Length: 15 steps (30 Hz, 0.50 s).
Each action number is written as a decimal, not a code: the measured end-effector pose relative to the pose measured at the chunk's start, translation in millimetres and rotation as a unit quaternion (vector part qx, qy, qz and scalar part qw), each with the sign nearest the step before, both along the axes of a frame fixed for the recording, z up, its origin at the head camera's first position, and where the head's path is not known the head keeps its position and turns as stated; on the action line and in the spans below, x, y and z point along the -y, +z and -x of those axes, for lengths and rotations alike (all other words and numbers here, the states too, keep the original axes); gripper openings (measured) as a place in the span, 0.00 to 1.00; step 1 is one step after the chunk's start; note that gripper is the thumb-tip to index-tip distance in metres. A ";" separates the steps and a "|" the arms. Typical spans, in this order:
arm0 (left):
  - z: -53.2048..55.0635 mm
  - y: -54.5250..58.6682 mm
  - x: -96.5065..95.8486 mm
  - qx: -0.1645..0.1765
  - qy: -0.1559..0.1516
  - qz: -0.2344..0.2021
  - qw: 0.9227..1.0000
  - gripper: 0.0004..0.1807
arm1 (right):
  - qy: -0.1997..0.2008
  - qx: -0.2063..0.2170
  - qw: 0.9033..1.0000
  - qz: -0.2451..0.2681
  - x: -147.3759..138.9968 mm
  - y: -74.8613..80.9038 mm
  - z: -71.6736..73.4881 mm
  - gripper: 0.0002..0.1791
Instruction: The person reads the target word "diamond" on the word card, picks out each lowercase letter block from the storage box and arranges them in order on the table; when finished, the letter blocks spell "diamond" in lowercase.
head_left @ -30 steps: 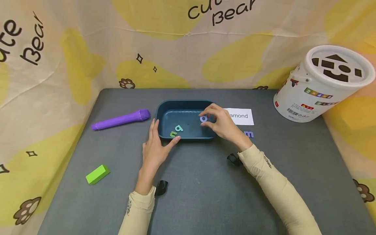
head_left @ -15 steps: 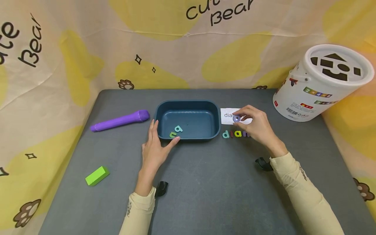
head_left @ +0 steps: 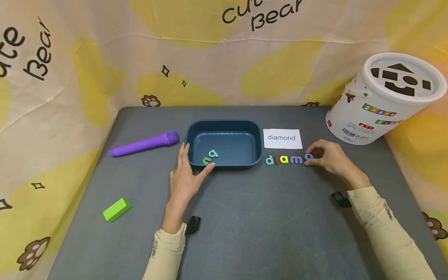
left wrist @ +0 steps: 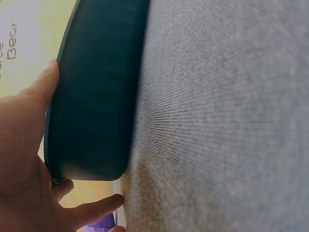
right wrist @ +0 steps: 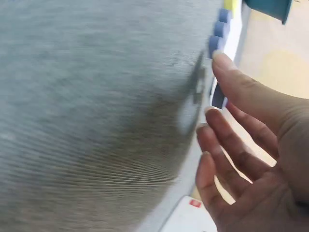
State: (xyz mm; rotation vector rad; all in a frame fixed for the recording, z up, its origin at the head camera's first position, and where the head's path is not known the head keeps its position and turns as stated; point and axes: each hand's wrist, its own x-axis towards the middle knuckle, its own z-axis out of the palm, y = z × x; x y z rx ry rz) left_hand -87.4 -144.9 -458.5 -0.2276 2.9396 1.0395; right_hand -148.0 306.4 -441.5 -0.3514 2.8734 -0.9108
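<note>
My right hand [head_left: 330,159] pinches a purple letter "o" [head_left: 308,156] between thumb and fingers, at the right end of a row of letters: a teal "d" [head_left: 269,160], a red "i" [head_left: 277,160], a yellow "a" [head_left: 284,159] and a purple "m" [head_left: 296,160]. Seen from the right wrist, the letter "o" [right wrist: 219,96] is partly hidden by the thumb. My left hand [head_left: 185,178] rests at the front left corner of a dark blue tray [head_left: 241,165], thumb on its front rim and fingers spread along its left side. Inside the tray lie a teal letter [head_left: 213,153] and a green letter [head_left: 207,160].
A white card reading "diamond" [head_left: 282,139] lies behind the letter row. At the back right stands a white bucket [head_left: 371,112] with shape holes in its lid. Left of the tray are a purple toy microphone [head_left: 143,144] and a green block [head_left: 117,209].
From over the tray, my right hand has carried the purple "o" rightward, past the card, and lowered it beside the "m". My left hand has stayed at the tray.
</note>
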 end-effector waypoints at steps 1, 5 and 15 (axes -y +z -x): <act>-0.2 0.0 0.1 0.000 0.000 0.000 1.000 0.63 | 0.002 0.004 1.000 -0.002 -1.5 -2.2 -0.7 0.15; -0.1 0.2 0.4 -0.002 0.001 0.000 1.000 0.63 | 0.006 0.013 1.000 0.001 -4.0 -7.2 -1.8 0.15; 0.0 -0.3 0.7 -0.004 0.000 -0.003 1.000 0.63 | 0.010 0.018 1.000 0.000 6.8 -4.2 -0.1 0.22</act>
